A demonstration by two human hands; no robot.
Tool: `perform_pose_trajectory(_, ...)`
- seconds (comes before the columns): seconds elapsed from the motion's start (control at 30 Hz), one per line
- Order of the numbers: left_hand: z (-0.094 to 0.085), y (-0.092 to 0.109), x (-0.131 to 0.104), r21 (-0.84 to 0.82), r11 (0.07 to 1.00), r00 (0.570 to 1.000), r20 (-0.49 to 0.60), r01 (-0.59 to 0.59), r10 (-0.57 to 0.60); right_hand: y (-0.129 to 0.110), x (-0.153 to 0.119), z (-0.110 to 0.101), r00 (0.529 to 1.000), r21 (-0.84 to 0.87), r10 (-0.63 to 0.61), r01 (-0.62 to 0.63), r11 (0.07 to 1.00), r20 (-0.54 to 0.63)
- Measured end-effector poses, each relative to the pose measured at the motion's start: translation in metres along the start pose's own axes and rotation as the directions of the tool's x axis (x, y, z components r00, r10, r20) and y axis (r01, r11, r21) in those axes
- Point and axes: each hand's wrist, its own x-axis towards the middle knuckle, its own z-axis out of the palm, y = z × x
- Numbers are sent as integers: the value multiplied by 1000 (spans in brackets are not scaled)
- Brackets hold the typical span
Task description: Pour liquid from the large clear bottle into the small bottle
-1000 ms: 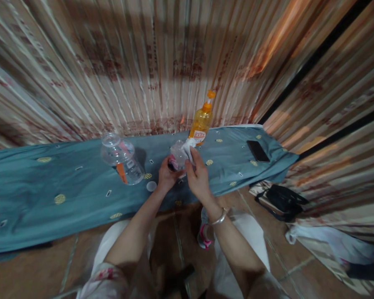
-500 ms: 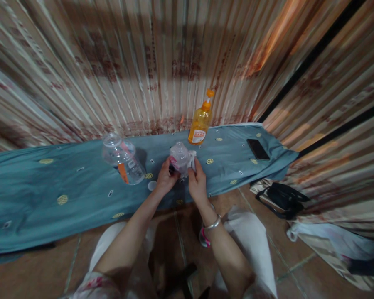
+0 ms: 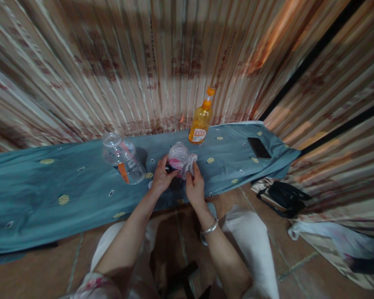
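Observation:
My left hand (image 3: 162, 177) is closed around the side of a small clear plastic bottle (image 3: 178, 153) with a pink label. A small dark thing shows by its fingers, too unclear to name. On the bottle's right side, my right hand (image 3: 195, 185) pinches a crumpled white cloth (image 3: 191, 162) that touches the bottle. The lower part of the bottle is partly hidden by my hands. To the left stands a larger clear plastic bottle (image 3: 131, 162), uncapped, with an orange patch on its label. A small pale disc (image 3: 150, 184) lies beside my left wrist, mostly covered.
A pump bottle of yellow liquid (image 3: 201, 120) stands behind the small bottle, by the pleated curtain (image 3: 127, 83). On the narrow table's teal cloth (image 3: 87, 174) a dark phone (image 3: 259, 148) lies at the right. A black bag (image 3: 283, 196) sits lower right.
The small bottle has turned, so more of its pink label faces me. My left hand has shifted slightly left, now covering most of the pale disc. The cloth stays against the bottle.

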Motion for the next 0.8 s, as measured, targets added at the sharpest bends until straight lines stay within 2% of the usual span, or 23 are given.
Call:
perform_pose_trajectory(0.13, 3, -4, 0, -45, 999, 1000, 25, -7, 8, -23, 16, -4, 978, -24, -208, 208, 978, -22)
perform_pose_trajectory(0.33, 5, -12, 0, -36, 999, 1000, -19, -1, 0, -12, 42, 0, 955, -80, -296, 293, 953, -24)
perform_pose_trajectory(0.5, 7, -16, 1, -14, 999, 997, -65, -30, 29, -24, 24, -4, 931, -179, -366, 363, 915, 15)
perform_pose_trajectory(0.63, 11, -18, 2, -11, 1000, 995, -96, -27, 26, -35, 6, 1, 902, -220, -427, 431, 875, 68)
perform_pose_trajectory(0.7, 13, -18, 3, -14, 1000, 995, -100, -23, 21, -32, 2, 5, 909, -203, -414, 416, 886, 56)
perform_pose_trajectory(0.8, 13, -14, 2, -18, 1000, 996, -88, -14, 12, -19, 1, 6, 949, -131, -316, 312, 941, -7)
